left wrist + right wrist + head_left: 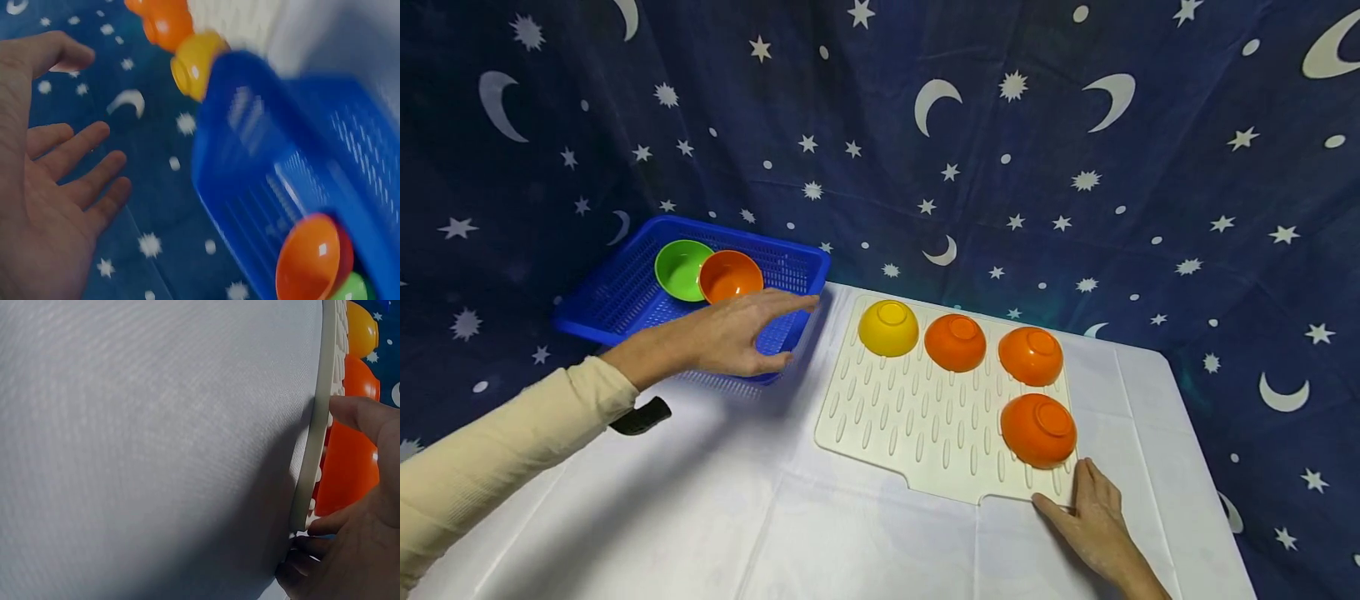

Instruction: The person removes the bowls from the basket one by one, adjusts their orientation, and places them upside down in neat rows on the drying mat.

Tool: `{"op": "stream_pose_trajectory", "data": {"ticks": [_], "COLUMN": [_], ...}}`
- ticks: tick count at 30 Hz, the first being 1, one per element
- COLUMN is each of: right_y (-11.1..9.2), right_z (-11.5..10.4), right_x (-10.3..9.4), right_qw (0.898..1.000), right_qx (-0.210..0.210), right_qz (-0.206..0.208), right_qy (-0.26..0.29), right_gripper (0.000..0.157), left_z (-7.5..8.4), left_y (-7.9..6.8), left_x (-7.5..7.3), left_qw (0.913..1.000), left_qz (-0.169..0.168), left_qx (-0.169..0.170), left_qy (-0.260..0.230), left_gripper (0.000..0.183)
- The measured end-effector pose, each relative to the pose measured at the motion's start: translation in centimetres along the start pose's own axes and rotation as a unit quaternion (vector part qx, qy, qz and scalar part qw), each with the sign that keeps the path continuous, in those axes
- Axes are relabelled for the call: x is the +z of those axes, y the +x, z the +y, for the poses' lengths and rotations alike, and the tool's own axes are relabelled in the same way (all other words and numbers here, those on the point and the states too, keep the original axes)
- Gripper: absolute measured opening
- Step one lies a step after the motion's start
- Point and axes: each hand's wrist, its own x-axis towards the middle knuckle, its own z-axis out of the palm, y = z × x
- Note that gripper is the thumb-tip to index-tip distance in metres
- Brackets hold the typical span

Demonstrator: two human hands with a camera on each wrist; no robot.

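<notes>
Hovering empty, thumb and fingers apart, the left hand [726,333] hangs over the blue basket [792,265], an orange bowl [732,273] just beyond. The right hand [1093,521] grips a corner of the white board [880,412]; steady, light pressure seems best.

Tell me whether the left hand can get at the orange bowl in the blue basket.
Probably yes: the left hand is empty, its fingers apart, close to the orange bowl. The blue basket is open-topped, and nothing appears to cover the bowl.
</notes>
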Motion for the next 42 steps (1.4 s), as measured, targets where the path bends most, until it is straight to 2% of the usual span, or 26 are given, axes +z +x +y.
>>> {"op": "stream_pose_trajectory", "data": {"ticks": [4, 8, 13, 17, 20, 28, 31, 34, 37, 39, 42], "right_y": [0.0, 0.0, -0.1, 0.0, 0.0, 0.0, 0.1, 0.1, 0.1, 0.2, 0.2], "right_z": [-0.1, -0.3, -0.3, -0.3, -0.3, -0.3, -0.3, -0.3, -0.4, -0.4, -0.5], "right_x": [0.0, 0.0, -0.1, -0.1, 0.0, 0.0, 0.0, 0.0, 0.0, 0.0, 0.0], "right_qw": [1.0, 1.0, 1.0, 1.0, 1.0, 1.0, 1.0, 1.0, 1.0, 1.0, 1.0], "right_qx": [0.003, 0.005, -0.001, 0.005, 0.011, 0.004, 0.006, 0.011, 0.016, 0.019, 0.023], "right_qz": [-0.002, -0.004, 0.002, -0.001, -0.004, 0.002, 0.002, -0.002, -0.006, -0.007, -0.009], "right_qy": [0.0, -0.004, -0.002, 0.0, 0.0, -0.003, -0.004, -0.004, -0.005, -0.006, -0.005], "right_gripper": [0.118, 0.118, 0.117, 0.117, 0.118, 0.118, 0.118, 0.119, 0.119, 0.119, 0.119], "left_z": [-2.6, -5.5, -9.3, -11.9, -13.4, -15.6, -16.3, -16.9, -17.2, -17.3, -17.0], "left_y": [0.7, 1.4, 2.7, 3.4, 3.6, 3.8, 3.7, 3.6, 3.5, 3.5, 3.5], "left_x": [-1.7, -3.4, -5.0, -5.1, -4.7, -3.5, -2.8, -2.0, -1.3, -0.9, -0.8], "left_qw": [0.9978, 0.9939, 0.9861, 0.9742, 0.9666, 0.953, 0.9516, 0.9546, 0.9598, 0.962, 0.9568], "left_qz": [-0.01, -0.009, -0.033, -0.058, -0.062, -0.049, -0.047, -0.047, -0.051, -0.061, -0.082], "left_qx": [-0.027, -0.071, -0.157, -0.218, -0.246, -0.288, -0.287, -0.275, -0.266, -0.264, -0.279], "left_qy": [0.06, 0.084, 0.041, -0.014, -0.036, -0.082, -0.1, -0.103, -0.075, -0.037, 0.008], "left_gripper": [0.081, 0.084, 0.092, 0.1, 0.104, 0.111, 0.11, 0.109, 0.111, 0.114, 0.12]}}
